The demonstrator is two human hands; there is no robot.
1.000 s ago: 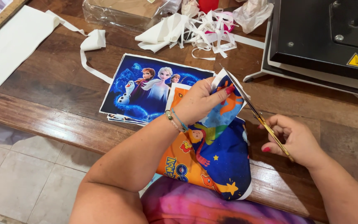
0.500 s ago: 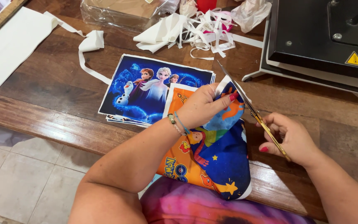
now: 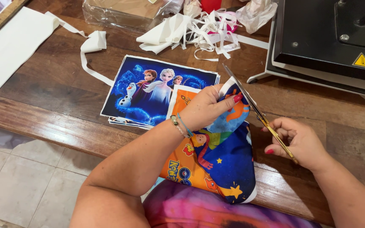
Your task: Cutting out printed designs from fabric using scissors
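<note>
Two hands work at the near edge of the wooden table (image 3: 55, 101). Left hand (image 3: 210, 109) pinches the top of a colourful printed sheet (image 3: 227, 162) that hangs over the table edge. Right hand (image 3: 298, 141) is closed around the handles of gold scissors (image 3: 256, 113), blades along the sheet's upper edge. Beyond lie a blue cartoon print (image 3: 148, 90), white paper strips (image 3: 203, 31) and a black press (image 3: 334, 38).

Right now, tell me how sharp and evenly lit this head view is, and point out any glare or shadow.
Head view: soft, even light and sharp focus on the left hand, right hand and scissors; mild sheen on the glossy cartoon print and the clear plastic package; a faint shadow on the wooden table under the curled blue print.
</note>
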